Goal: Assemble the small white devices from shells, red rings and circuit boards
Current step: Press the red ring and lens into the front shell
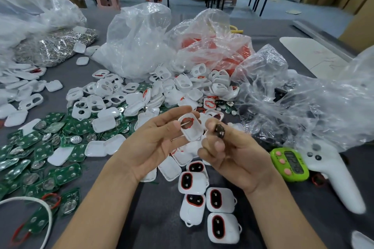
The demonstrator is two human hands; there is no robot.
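Two hands hold small device parts above a cluttered grey worktop (153,218).
The left hand (153,141) has its grip clamped on a rounded white shell (192,132) with a red ring (187,122) in its oval opening. Just beside it, the right hand (232,153) pinches a small dark part (220,131).

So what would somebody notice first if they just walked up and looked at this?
Probably the two hands in the middle: the left hand holds a white shell with a red ring in it, and the right hand pinches a small dark part right beside it. After that, the big heap of green circuit boards on the left and the lime-green timer on the right.
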